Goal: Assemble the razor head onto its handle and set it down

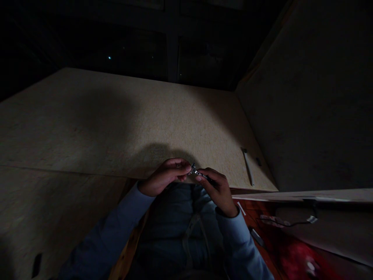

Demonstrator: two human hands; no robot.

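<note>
1. Over the near edge of the bench [175, 116], the left hand [165, 177] and the right hand [217, 186] are meeting at a small metal tool [193, 169].
2. Left grip: thumb and fingers are closing down to a narrow pinch at the tool's shiny head. Right grip: thumb and fingers are pressing together on its handle end, the fingers curling. The tool's exact type is staying unclear in the dim light.
3. The tool is lying roughly crosswise between the fingertips, handle sloping down to the right.
4. Edges: the bench's near edge is running just below the tool; its far edge is lying well beyond the hands. A tall dark panel [314, 97] is bounding the right side.
5. Room: the bench top is stretching ahead and leftward from the hands. To the right, a slim white stick [248, 167] with a dark end is lying near the panel, a small dark item [258, 161] just beside it.
6. Lower left, a second pale surface [72, 217] is adjoining the bench along a seam.
</note>
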